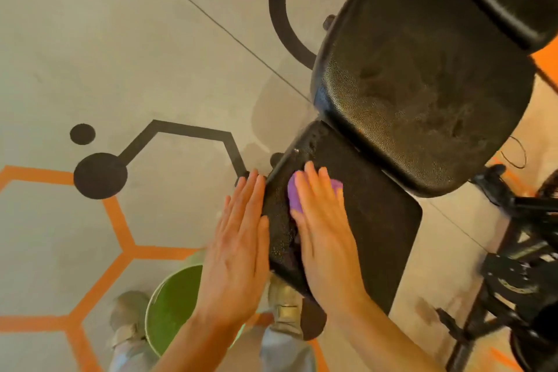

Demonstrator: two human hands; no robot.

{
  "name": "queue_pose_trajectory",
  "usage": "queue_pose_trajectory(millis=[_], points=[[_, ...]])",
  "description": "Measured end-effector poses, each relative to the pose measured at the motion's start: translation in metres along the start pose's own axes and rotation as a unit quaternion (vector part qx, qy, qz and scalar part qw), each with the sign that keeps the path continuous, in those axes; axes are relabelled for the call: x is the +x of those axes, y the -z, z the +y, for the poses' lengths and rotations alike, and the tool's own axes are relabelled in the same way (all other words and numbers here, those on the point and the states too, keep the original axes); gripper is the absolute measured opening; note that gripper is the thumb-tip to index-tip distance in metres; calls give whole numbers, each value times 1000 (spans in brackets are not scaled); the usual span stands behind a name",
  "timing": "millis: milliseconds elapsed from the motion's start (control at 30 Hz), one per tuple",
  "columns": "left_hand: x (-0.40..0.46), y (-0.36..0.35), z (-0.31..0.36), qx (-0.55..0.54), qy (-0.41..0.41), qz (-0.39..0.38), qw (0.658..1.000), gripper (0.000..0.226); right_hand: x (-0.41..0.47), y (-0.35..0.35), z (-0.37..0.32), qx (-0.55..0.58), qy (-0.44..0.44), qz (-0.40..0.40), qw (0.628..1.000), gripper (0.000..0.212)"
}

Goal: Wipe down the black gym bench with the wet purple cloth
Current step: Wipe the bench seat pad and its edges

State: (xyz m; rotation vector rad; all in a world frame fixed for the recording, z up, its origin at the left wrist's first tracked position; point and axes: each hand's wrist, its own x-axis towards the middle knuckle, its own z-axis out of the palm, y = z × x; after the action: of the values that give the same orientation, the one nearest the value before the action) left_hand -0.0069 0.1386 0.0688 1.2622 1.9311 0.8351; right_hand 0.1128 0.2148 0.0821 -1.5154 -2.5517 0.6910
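The wiping looks to be under way and far from finished — the right hand lies flat, fingers straight, pressing the purple cloth onto the near pad of the black bench, whose surface beside the cloth glistens as if damp, while the larger middle pad shows dull smudges and seems not yet cleaned. The left hand is likewise open, fingers straight, held against the pad's left edge with nothing in its grip. By count — one cloth, one bench with three pads in view, two hands, one green bucket on the floor.
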Motion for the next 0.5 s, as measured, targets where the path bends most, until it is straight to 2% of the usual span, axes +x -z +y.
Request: queue_pose_trajectory(millis=[67, 133, 167, 267, 333, 367, 433, 500], points=[[5, -4, 0, -2, -4, 3, 1000, 54, 54, 8, 13, 22, -87, 43, 995, 47], [6, -6, -5, -8, -16, 10, 1000, 52, 59, 3, 3, 58, -140, 66, 986, 47], [5, -7, -8, -15, -24, 8, 1000, 52, 39, -2, -11, 73, -136, 45, 987, 48], [2, -8, -12, -52, -36, -2, 998, 52, -29, -3, -31, 87, -27, -43, 995, 50], [3, -5, -9, -46, -32, 1, 998, 53, -2, 4, -9, 43, 10, -33, 999, 50], [3, -4, -8, -34, -27, 3, 999, 52, 24, 6, 1, 24, -9, -13, 1000, 48], [4, -3, -6, -15, -16, 15, 1000, 50, 67, 8, 8, 39, -101, 59, 992, 48], [6, -4, -6, -14, -7, 24, 1000, 49, 54, -3, -10, 77, -146, 68, 984, 51]])
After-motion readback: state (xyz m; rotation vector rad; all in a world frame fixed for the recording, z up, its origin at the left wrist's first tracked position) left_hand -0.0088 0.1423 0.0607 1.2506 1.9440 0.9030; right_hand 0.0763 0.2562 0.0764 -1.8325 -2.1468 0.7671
